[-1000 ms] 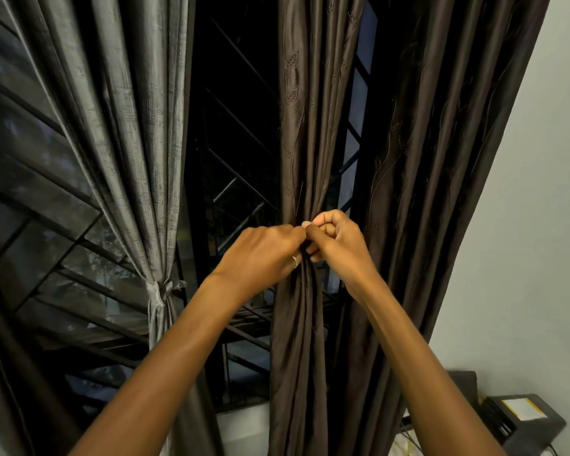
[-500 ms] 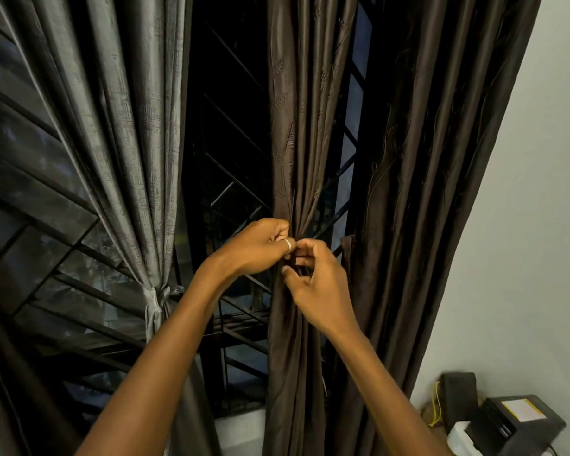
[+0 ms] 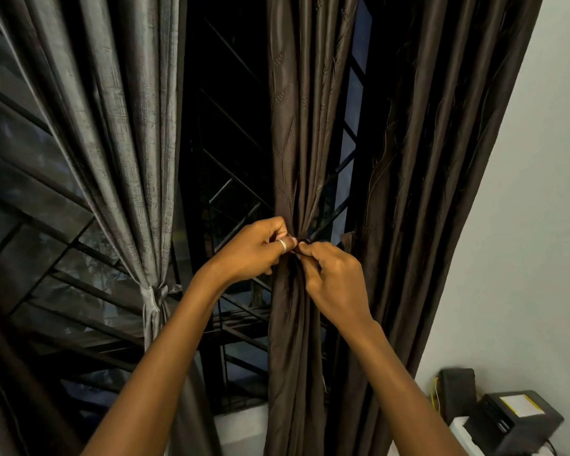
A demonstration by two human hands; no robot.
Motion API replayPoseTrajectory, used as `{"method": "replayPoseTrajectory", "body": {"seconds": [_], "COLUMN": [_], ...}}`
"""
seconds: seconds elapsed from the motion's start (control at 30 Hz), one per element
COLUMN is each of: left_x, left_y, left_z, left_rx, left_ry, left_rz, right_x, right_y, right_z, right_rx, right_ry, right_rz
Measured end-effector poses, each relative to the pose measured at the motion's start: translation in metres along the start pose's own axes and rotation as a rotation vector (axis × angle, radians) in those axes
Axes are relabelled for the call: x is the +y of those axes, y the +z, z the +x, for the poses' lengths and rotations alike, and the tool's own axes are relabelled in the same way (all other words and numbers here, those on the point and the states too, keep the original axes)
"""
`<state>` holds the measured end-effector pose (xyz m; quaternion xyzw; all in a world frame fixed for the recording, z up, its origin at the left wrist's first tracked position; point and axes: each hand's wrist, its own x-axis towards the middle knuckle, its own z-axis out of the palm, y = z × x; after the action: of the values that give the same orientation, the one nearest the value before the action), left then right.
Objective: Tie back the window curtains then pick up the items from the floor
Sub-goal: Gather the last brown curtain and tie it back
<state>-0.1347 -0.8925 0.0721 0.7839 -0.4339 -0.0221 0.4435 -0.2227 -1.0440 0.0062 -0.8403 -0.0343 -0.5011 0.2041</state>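
Note:
A dark brown curtain panel [image 3: 297,133] hangs in the middle of the window, gathered into a narrow bunch at mid height. My left hand [image 3: 257,250], with a silver ring, pinches a thin brown tie [image 3: 305,241] at the gathered spot from the left. My right hand [image 3: 334,274] pinches the same tie from the right, fingertips nearly touching the left ones. A grey curtain [image 3: 119,133] on the left is cinched by a knotted grey tie [image 3: 155,292]. Another brown curtain [image 3: 441,159] hangs loose on the right.
Behind the curtains is a dark window with a metal grille [image 3: 231,192]. A white wall [image 3: 524,225] stands at the right. At bottom right sit a black box with a yellow label [image 3: 514,419] and a small black device [image 3: 456,386] with a yellow cable.
My hands have shifted slightly lower and changed grip: the right hand dropped below the knot point, and both now pinch the tie's ends in front of the bunched brown curtain.

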Motion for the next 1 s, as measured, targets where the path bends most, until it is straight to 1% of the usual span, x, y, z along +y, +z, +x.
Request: {"method": "replayPoseTrajectory", "body": {"seconds": [0.17, 0.27, 0.4, 0.5, 0.77, 0.9, 1.0], "left_x": [-0.006, -0.013, -0.02, -0.023, -0.02, -0.023, -0.024], "left_y": [0.011, 0.019, 0.027, 0.028, 0.021, 0.013, 0.013], "left_z": [-0.009, -0.013, -0.02, -0.023, -0.026, -0.026, -0.026], "left_rx": [0.239, 0.326, 0.339, 0.36, 0.385, 0.414, 0.421], "left_ry": [0.099, 0.105, 0.106, 0.097, 0.097, 0.104, 0.114], "left_rz": [0.11, 0.145, 0.044, 0.031, 0.174, 0.233, 0.271], "right_x": [0.004, 0.004, 0.001, 0.0, 0.007, 0.021, 0.023], "right_y": [-0.003, -0.002, -0.002, -0.004, -0.011, -0.019, -0.021], "right_z": [0.001, 0.001, 0.001, 0.003, 0.012, 0.017, 0.019], "right_rx": [-0.008, -0.017, -0.058, -0.071, -0.103, -0.087, -0.09], "right_ry": [0.035, 0.095, 0.2, 0.247, 0.328, 0.409, 0.436], "right_rz": [0.005, 0.041, 0.133, 0.17, 0.133, 0.165, 0.175]}}
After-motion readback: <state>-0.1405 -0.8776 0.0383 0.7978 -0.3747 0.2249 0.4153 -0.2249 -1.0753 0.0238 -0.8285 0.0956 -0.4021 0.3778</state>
